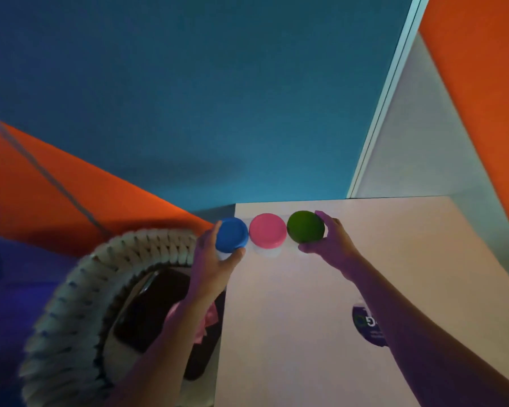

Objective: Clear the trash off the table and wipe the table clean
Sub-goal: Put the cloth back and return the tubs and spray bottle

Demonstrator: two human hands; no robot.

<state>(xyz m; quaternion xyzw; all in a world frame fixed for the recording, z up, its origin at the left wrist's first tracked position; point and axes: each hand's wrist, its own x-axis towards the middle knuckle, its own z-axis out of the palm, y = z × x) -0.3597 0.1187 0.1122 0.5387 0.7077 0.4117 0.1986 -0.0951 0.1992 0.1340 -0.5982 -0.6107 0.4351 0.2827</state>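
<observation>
From the head view we look down on a pale worktop (321,289) set in a corner, with a teal wall (188,83) behind it, orange panels to the left (56,195) and right (482,83), and a white frame (394,92) running up between teal and orange. Along the worktop's far edge stand three small clear tubs in a row, nearly touching: blue lid (231,233), pink lid (267,231), green lid (305,230). Our left hand (210,259) curls round the blue tub, thumb and fingers on either side of it at the worktop's left corner. Our right hand (328,240) grips the green tub the same way, fingers wrapped over its far side. The pink tub sits untouched between them. Below the left edge stands a woven basket (71,318) with a dark liner (159,304); pink scraps (206,321) lie inside, partly hidden by our left forearm. Near the right forearm a dark round label (368,327) lies on the worktop; its white print is too blurred to read.
</observation>
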